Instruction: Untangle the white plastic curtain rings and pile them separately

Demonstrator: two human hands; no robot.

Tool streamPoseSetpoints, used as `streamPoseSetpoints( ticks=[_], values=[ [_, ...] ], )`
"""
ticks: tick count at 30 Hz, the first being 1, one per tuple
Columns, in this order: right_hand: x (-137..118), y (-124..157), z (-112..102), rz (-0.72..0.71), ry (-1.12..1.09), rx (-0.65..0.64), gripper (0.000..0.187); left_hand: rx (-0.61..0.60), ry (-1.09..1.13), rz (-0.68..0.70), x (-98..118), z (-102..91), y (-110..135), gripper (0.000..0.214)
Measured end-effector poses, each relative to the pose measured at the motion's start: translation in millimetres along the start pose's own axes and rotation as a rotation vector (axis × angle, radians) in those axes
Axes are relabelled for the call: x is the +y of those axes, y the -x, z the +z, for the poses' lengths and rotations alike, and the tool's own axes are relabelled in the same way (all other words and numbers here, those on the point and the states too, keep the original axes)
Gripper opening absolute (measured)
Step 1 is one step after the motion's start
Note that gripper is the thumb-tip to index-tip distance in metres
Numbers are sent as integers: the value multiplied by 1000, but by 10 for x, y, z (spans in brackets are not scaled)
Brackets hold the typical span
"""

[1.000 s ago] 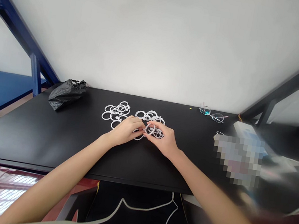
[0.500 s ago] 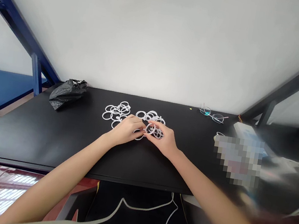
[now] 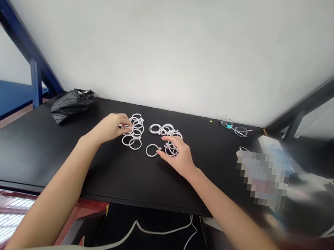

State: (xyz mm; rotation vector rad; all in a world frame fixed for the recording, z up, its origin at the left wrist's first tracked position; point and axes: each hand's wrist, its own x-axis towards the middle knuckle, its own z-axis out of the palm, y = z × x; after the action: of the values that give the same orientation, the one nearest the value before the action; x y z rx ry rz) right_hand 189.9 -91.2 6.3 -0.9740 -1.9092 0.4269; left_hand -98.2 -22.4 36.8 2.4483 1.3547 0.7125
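Thin white rings with small knobs lie in two groups on the black table [image 3: 133,179]. My left hand [image 3: 111,128] is at the left group of rings [image 3: 135,143], its thumb and fingertips pinched on a ring at that group's left edge. The fingers partly hide this ring. My right hand [image 3: 181,157] is open beside the right group of rings [image 3: 168,129], thumb and index finger apart with nothing held between them. A single white ring [image 3: 147,150] lies flat between the groups, its knob close to my right thumb tip.
A crumpled black plastic bag [image 3: 73,106] lies at the back left. Eyeglasses [image 3: 241,131] rest near the wall at the back right. A white box [image 3: 269,147], a blurred-out item and cables are on the right. A pale cable [image 3: 116,244] hangs in front of the table.
My left hand has moved left from the middle to the left group. My right hand has opened, and the ring held up between both hands is no longer in the fingers.
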Motion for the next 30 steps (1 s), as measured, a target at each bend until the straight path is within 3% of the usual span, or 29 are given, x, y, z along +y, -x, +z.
streamPoseSetpoints(
  ticks=[6,11,14,18,22,26,30],
  values=[
    [5,4,-4,-22,12,-5,30,-74,-37,-123,-94,-87,43,26],
    [38,11,3,-42,-6,-2,27,-66,-39,-178,-157,-175,77,24],
    [49,14,12,-50,-18,-1,27,-8,-36,-186,-54,-168,64,24],
    [40,9,20,-53,-14,6,27,98,109,-110,321,-1,12,25],
    [16,-10,15,-62,2,38,27,-97,126,110,665,290,0,32],
    [0,-30,7,-53,24,66,25,-199,34,139,731,465,37,54],
    [5,-29,11,-61,24,55,22,-234,25,140,693,465,43,40]
  ],
)
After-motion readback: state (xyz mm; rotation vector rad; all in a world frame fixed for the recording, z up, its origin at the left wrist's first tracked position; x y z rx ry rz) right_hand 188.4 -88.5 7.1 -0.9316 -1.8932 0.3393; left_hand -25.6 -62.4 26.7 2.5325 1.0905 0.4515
